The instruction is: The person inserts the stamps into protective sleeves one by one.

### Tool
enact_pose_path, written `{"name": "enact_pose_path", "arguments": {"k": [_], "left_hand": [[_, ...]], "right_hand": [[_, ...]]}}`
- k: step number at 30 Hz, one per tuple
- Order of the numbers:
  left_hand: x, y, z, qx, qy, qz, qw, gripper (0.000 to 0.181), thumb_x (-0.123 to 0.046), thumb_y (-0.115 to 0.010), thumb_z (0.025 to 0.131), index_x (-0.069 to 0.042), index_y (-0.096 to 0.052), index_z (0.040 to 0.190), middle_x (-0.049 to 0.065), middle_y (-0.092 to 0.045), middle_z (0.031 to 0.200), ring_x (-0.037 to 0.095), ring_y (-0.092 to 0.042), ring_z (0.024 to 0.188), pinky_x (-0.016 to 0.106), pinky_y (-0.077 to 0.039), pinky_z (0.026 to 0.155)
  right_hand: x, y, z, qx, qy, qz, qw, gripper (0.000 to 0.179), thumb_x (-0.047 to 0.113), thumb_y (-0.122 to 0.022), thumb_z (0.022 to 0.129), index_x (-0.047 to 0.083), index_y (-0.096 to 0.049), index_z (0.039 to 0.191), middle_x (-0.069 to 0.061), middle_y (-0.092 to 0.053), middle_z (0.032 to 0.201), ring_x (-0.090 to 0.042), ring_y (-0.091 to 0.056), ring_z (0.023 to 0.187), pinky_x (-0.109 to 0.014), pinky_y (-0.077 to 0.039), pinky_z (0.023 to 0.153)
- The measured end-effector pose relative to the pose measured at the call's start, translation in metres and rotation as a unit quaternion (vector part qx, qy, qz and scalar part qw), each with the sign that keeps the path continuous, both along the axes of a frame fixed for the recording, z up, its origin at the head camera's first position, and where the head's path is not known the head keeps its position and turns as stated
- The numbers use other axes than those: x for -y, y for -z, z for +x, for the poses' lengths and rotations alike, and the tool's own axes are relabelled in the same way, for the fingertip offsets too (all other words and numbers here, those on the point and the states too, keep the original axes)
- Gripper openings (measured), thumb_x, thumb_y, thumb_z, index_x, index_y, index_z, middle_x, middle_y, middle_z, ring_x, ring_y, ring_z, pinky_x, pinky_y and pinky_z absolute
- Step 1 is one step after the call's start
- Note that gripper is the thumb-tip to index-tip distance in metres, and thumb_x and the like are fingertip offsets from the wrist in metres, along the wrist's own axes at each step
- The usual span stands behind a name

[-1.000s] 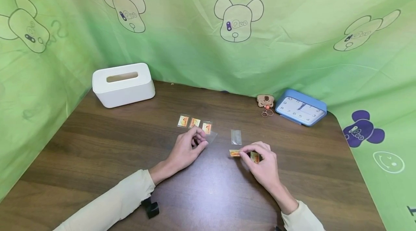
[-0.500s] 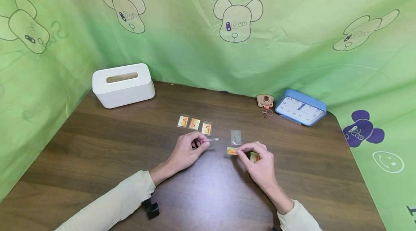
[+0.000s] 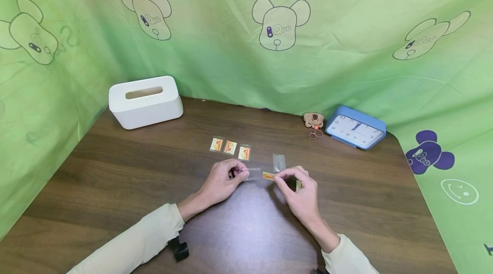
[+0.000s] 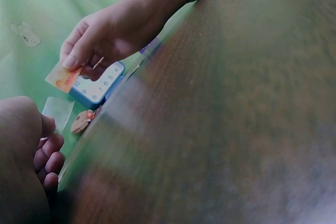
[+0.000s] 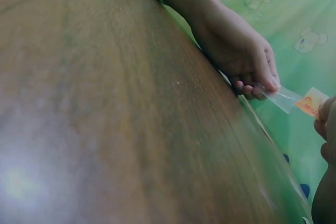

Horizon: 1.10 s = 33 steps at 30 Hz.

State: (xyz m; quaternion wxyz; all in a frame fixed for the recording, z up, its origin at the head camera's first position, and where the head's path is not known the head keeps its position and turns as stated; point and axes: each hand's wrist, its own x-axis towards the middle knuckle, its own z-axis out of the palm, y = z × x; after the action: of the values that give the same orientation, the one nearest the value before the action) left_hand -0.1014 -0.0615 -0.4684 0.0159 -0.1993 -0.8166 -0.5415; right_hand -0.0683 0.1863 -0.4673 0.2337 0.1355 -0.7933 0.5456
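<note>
Between thumb and fingers my left hand [image 3: 221, 182] pinches a small clear plastic sleeve [image 3: 254, 174], which sticks out to the right. My right hand [image 3: 302, 195] pinches a small orange-and-yellow stamp-like card [image 3: 268, 176] by its right end. The card's free end points at the sleeve's open side; in the head view a narrow gap separates them. In the right wrist view the sleeve [image 5: 283, 99] and card [image 5: 311, 103] nearly meet or overlap. Another orange-and-yellow card [image 3: 298, 185] lies partly hidden behind my right hand.
Three sleeved cards [image 3: 230, 147] lie in a row beyond my left hand. Another clear sleeve [image 3: 279, 162] lies beyond my right hand. Farther back are a white tissue box [image 3: 148, 109], a brown bear-shaped keyring [image 3: 313, 120] and a blue clock [image 3: 356, 128].
My right hand has moved left with the card, towards the sleeve. The left hand has tilted its sleeve, so its flat face now shows, and has drawn slightly nearer from the row of cards.
</note>
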Motion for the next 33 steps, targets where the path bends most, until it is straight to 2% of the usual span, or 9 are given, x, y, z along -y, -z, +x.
{"name": "enact_pose_path", "arguments": {"k": [5,8,13,18,25,33], "left_hand": [[0.0,0.007,-0.001,-0.034,-0.001,0.013,0.9993,0.008,-0.009,-0.079,0.1,-0.013,-0.077,0.093,-0.008,-0.07,0.086,0.003,-0.061,0.078,0.022,-0.051,0.07],[0.0,0.006,-0.002,-0.021,-0.002,0.029,0.9994,0.008,-0.008,-0.079,0.101,-0.012,-0.076,0.095,-0.006,-0.073,0.087,0.003,-0.062,0.076,0.022,-0.052,0.07],[-0.001,-0.001,-0.001,0.035,-0.008,0.05,0.9981,0.009,-0.003,-0.079,0.1,-0.011,-0.075,0.098,-0.003,-0.077,0.088,0.005,-0.065,0.077,0.021,-0.052,0.07],[-0.002,-0.001,-0.001,0.047,-0.015,0.056,0.9972,0.01,0.002,-0.08,0.096,-0.007,-0.076,0.1,-0.001,-0.077,0.089,0.006,-0.066,0.08,0.02,-0.052,0.07],[-0.003,-0.002,0.0,0.067,-0.022,0.08,0.9943,0.018,0.001,-0.083,0.096,-0.003,-0.077,0.113,0.002,-0.081,0.091,0.009,-0.073,0.083,0.022,-0.06,0.073],[-0.004,-0.004,0.001,0.084,-0.035,0.098,0.9911,0.022,0.0,-0.084,0.097,-0.001,-0.077,0.117,0.003,-0.08,0.088,0.011,-0.073,0.079,0.022,-0.06,0.073]], "right_hand": [[0.001,0.0,-0.001,-0.008,0.001,-0.011,0.9999,0.025,-0.017,-0.088,0.081,0.005,-0.081,0.091,-0.009,-0.077,0.089,-0.012,-0.063,0.093,-0.024,-0.048,0.087],[0.001,0.001,-0.001,-0.011,0.003,-0.012,0.9999,0.027,-0.017,-0.089,0.08,0.006,-0.081,0.091,-0.009,-0.077,0.088,-0.013,-0.063,0.092,-0.024,-0.048,0.085],[0.001,0.001,-0.001,-0.011,0.006,-0.015,0.9998,0.027,-0.016,-0.09,0.079,0.007,-0.081,0.09,-0.009,-0.077,0.087,-0.013,-0.063,0.091,-0.024,-0.049,0.084],[0.003,0.001,-0.001,-0.01,0.004,-0.018,0.9998,0.026,-0.015,-0.09,0.08,0.007,-0.081,0.09,-0.009,-0.077,0.086,-0.015,-0.063,0.088,-0.024,-0.049,0.084],[0.005,0.001,-0.001,-0.003,-0.001,-0.025,0.9997,0.026,-0.016,-0.089,0.08,0.007,-0.081,0.091,-0.008,-0.076,0.084,-0.018,-0.063,0.084,-0.026,-0.047,0.085],[0.005,0.0,0.0,0.028,0.012,-0.032,0.999,0.021,-0.013,-0.088,0.084,0.005,-0.081,0.091,-0.007,-0.077,0.085,-0.006,-0.067,0.084,-0.026,-0.046,0.089]]}}
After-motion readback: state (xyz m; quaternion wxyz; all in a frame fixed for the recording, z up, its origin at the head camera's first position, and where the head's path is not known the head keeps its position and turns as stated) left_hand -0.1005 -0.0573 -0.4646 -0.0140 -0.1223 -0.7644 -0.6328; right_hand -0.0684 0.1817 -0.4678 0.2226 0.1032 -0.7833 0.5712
